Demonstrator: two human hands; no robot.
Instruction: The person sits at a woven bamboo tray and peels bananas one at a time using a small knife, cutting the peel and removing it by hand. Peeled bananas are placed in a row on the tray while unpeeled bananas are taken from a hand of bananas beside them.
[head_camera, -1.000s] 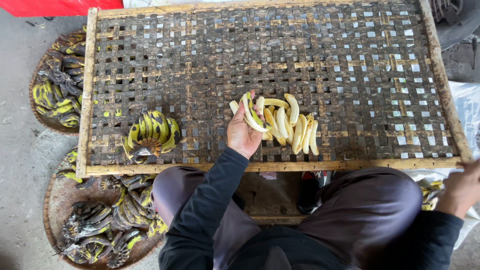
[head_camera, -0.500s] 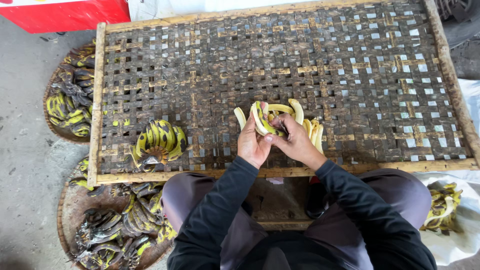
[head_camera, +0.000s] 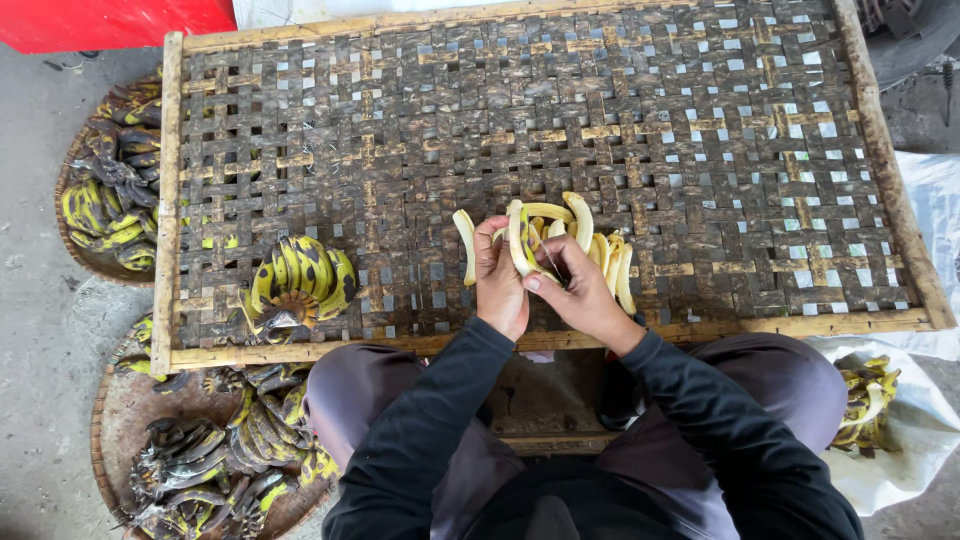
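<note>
Fingers (head_camera: 540, 282) of both hands pinching one banana (head_camera: 520, 240), its lower end hidden behind them

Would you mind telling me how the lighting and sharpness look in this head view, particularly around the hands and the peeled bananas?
Head view: soft, even daylight, no glare or hard shadows; the left hand and right hand are sharp on a half-peeled banana, the peeled bananas crisp; the woven tray has edges that bow slightly, a wide-lens distortion; the lap below sits darker.
</note>
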